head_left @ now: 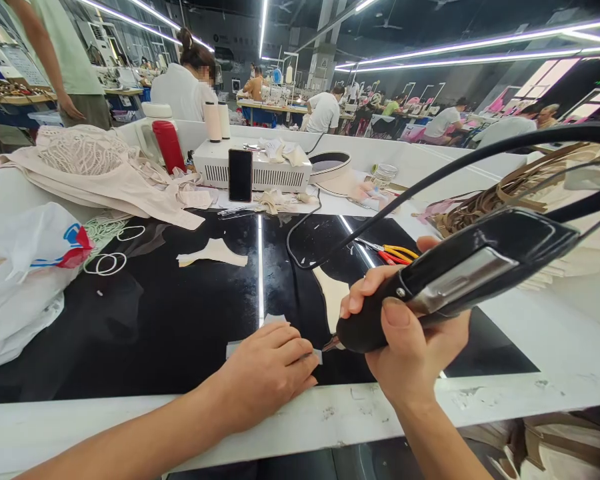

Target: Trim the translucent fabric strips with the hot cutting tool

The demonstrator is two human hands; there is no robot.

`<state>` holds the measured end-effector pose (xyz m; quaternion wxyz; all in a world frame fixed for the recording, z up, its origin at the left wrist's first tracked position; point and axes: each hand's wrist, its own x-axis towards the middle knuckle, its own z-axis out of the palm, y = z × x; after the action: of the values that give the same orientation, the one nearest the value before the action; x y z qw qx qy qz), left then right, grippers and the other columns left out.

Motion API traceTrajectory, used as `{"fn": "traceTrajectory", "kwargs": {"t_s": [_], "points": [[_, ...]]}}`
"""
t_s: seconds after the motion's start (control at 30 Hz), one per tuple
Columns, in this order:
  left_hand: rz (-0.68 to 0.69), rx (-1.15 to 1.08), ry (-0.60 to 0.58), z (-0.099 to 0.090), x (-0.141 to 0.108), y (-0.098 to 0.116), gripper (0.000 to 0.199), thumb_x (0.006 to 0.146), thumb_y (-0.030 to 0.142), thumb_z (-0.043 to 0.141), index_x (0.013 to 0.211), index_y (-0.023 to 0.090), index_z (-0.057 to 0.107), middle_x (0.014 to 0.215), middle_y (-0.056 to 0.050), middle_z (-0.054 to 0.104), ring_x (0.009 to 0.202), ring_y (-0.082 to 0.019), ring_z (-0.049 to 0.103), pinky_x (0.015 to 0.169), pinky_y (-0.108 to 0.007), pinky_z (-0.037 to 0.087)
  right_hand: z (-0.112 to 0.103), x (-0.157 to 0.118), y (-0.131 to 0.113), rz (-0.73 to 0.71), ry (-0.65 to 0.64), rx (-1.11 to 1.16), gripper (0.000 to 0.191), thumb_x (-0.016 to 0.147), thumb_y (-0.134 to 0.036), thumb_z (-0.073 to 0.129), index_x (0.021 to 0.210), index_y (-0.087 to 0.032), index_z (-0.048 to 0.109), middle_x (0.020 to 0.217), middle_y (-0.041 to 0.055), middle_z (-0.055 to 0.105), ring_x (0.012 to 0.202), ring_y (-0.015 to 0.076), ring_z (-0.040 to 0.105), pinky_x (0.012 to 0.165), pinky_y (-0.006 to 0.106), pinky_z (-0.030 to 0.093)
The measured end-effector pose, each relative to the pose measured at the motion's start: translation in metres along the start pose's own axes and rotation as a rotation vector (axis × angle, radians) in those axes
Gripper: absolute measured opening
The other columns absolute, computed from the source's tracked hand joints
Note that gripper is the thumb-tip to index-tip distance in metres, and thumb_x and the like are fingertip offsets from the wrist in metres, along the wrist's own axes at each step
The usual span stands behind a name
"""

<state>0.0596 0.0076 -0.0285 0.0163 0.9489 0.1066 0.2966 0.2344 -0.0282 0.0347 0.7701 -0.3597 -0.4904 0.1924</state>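
My right hand (pixel 415 340) is wrapped round a black corded handheld tool (pixel 450 273), tilted so its narrow metal tip points down and left. The tip meets the right end of a small pale grey piece (pixel 234 348) on the black mat (pixel 180 333). Over that piece lies my left hand (pixel 275 367), palm down, fingers close together and pressing it; most of the piece is hidden beneath. Just behind the tip is a cream cut piece (pixel 333 293). Another cream piece (pixel 214 253) rests farther back on the mat.
Scissors or pliers with orange handles (pixel 397 253), a phone (pixel 241 175) and a white vented box (pixel 210 163) are behind. Plastic bags (pixel 20 287) and beige fabric (pixel 95 173) lie left, brown strips (pixel 520 187) right. The tool's cable (pixel 455 160) arches over the table. People sit beyond.
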Motion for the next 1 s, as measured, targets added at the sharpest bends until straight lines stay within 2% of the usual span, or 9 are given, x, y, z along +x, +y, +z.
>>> {"fn": "traceTrajectory", "kwargs": {"t_s": [0.4, 1.0], "points": [[-0.013, -0.019, -0.033, 0.0022, -0.0019, 0.0, 0.018, 0.108, 0.027, 0.055, 0.114, 0.016, 0.068, 0.105, -0.002, 0.074, 0.097, -0.02, 0.066, 0.096, -0.037, 0.053, 0.0006, 0.0006, -0.0011, -0.009, 0.005, -0.003, 0.047, 0.092, -0.031, 0.078, 0.134, -0.033, 0.056, 0.088, -0.0048, 0.067, 0.06, 0.0142, 0.064, 0.052, 0.032, 0.057], [-0.007, -0.019, -0.032, 0.0011, -0.0009, 0.0008, 0.019, 0.109, 0.025, 0.053, 0.114, 0.015, 0.068, 0.103, -0.003, 0.074, 0.095, -0.022, 0.066, 0.087, -0.037, 0.056, 0.0007, -0.0035, 0.0032, 0.004, -0.023, 0.017, 0.05, 0.093, -0.027, 0.077, 0.136, -0.033, 0.053, 0.089, -0.0039, 0.067, 0.062, 0.0132, 0.064, 0.053, 0.029, 0.057]]}}
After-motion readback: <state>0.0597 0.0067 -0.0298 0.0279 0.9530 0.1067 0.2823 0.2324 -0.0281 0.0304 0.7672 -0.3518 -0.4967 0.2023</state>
